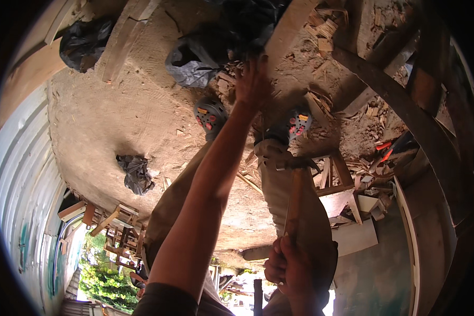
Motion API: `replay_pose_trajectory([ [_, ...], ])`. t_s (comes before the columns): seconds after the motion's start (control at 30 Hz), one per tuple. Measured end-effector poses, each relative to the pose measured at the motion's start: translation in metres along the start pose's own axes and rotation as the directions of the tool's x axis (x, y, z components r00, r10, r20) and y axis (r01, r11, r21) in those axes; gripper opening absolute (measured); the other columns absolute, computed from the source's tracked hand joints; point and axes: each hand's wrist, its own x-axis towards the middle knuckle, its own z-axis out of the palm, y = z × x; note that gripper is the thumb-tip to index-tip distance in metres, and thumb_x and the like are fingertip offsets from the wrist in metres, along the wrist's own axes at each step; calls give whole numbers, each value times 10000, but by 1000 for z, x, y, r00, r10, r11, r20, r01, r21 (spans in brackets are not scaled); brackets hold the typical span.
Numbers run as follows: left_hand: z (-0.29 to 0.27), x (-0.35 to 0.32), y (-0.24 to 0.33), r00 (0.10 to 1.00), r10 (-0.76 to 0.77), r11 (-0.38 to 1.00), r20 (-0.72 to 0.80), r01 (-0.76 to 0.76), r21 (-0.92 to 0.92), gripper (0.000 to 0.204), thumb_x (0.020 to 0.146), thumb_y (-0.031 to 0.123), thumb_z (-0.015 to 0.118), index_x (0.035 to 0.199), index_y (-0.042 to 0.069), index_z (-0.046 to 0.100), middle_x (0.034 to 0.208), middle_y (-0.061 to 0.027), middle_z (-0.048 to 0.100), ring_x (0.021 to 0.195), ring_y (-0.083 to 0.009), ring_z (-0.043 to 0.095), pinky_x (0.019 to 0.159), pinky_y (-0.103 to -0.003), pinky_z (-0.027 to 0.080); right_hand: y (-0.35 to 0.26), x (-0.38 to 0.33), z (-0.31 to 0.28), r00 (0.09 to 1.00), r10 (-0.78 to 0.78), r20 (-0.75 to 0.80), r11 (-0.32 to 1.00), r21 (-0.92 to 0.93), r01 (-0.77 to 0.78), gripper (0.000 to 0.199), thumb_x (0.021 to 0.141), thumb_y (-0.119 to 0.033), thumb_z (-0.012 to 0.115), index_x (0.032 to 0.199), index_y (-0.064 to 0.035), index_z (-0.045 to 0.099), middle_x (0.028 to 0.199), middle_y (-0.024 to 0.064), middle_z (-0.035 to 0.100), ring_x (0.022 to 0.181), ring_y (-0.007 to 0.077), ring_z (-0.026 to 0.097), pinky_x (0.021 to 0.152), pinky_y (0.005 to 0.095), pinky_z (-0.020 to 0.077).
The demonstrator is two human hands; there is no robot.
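Note:
My left hand [253, 81] is stretched far forward with its fingers extended, over small wood scraps [225, 81] on the dirt floor. Just beside it, a black plastic bag [195, 60] lies crumpled, its mouth toward the scraps. Whether the fingertips touch anything is hard to see in the shade. Low in the view, my right hand [289, 266] is closed round the wooden handle of a hammer [295, 203]. The hammer stands head-up in front of my right leg, its dark metal head near the shin.
My feet wear grey clogs [210, 117]. Black bags [137, 174] lie at left, near a corrugated metal wall [23, 168]. Planks [124, 42] and a long curved board [395, 92] lie ahead and right. Wood offcuts [368, 203] and red-handled tools [385, 150] clutter the right side.

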Motion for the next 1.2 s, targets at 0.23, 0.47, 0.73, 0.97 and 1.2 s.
replay_pose_trajectory([
  [0.23, -4, -15, -11, 923, 375, 927, -81, -374, 27, 472, 790, 204, 613, 1255, 139, 560, 1385, -118, 388, 1269, -347, 391, 1017, -547, 359, -5, 0, -12, 999, 31, 8, 999, -17, -31, 329, 974, -438, 537, 855, -142, 458, 559, -48, 279, 415, 64, 235, 371, 253, 193],
  [0.47, 24, 20, 7, 892, 424, 901, -156, -396, 179, 271, 778, 210, 628, 1009, 79, 682, 1454, -103, 329, 1362, -314, 323, 1072, -617, 310, -11, -3, -15, 998, 62, -8, 998, -30, -62, 321, 981, -430, 523, 868, -140, 447, 558, -46, 272, 420, 68, 230, 381, 257, 193],
  [0.73, 25, 28, -5, 849, 517, 848, -103, -493, 195, 138, 738, 188, 651, 810, 82, 702, 1493, -77, 298, 1379, -289, 310, 1074, -644, 308, -11, -4, -20, 996, 48, 69, 996, 70, -53, 317, 979, -432, 523, 883, -143, 436, 562, -49, 260, 425, 73, 229, 399, 271, 214],
  [0.97, 32, 26, -5, 846, 522, 836, -105, -483, 261, 108, 711, 182, 662, 738, 82, 694, 1511, -73, 287, 1383, -265, 310, 1081, -653, 306, -9, -11, -7, 1000, -15, 18, 1000, 16, 15, 310, 974, -383, 567, 805, -153, 445, 546, -78, 289, 393, 45, 279, 344, 225, 219],
  [1.2, 44, 28, -5, 835, 517, 842, -189, -458, 285, 134, 711, 208, 655, 738, 82, 691, 1497, -88, 325, 1382, -269, 316, 1057, -661, 324, 5, -3, -18, 996, -14, 89, 999, 46, 10, 294, 987, -363, 547, 806, -157, 441, 554, -75, 291, 396, 45, 275, 352, 224, 216],
])
